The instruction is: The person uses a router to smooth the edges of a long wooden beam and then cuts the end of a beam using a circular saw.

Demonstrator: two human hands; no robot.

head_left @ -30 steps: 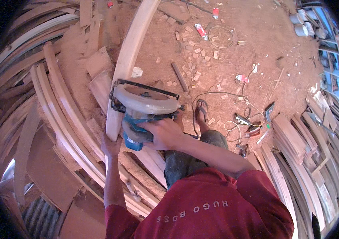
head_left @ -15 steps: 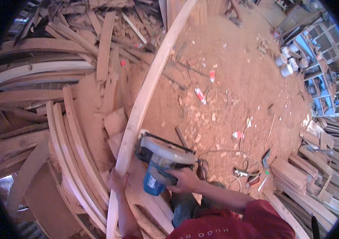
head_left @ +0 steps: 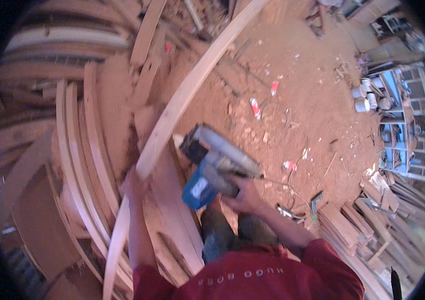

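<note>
A long, curved wooden beam (head_left: 175, 112) runs from the lower left up to the top of the view. My left hand (head_left: 135, 186) is closed around its lower part. In my right hand (head_left: 246, 194) is a circular saw (head_left: 201, 187) with a blue motor housing and a grey guard, gripped by its dark handle. The saw sits just right of the beam, its front end close to the wood, and is slightly smeared by motion. Its blade does not show. Below my left hand, my forearm covers part of the wood beneath.
Several curved beams (head_left: 75, 145) lie to my left, with scrap wood beyond. Sawdust, offcuts and red-and-white bottles (head_left: 255, 108) litter the floor. Stacked planks (head_left: 340, 227) and cables lie on the right. White buckets (head_left: 362, 105) stand by a shelf (head_left: 397, 132) farther off.
The view has shifted, showing more of my shirt and legs. The saw has turned and drawn slightly right, away from the beam. My left hand still grips the beam.
</note>
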